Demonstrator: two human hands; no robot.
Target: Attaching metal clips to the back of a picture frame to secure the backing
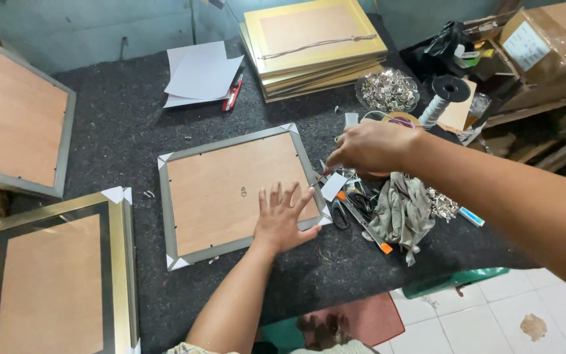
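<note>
1. Pressing flat, the left hand (282, 221) lies fingers spread on the backing board of the silver picture frame (237, 192), face down at the middle of the worktop (119, 131); it grips nothing.
2. Keep that pressure even so the frame cannot slide.
3. The right hand (369, 147) hovers fingers curled over the scissors (342, 213) and grey cloth (404, 206); whether it pinches anything cannot be told.
4. Pick small hardware beside the frame, not above it.

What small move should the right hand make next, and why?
Probably bring the right hand down to the picture frame. The left hand already presses flat on its backing board, while the right hand is beside the frame, above the scissors.
</note>
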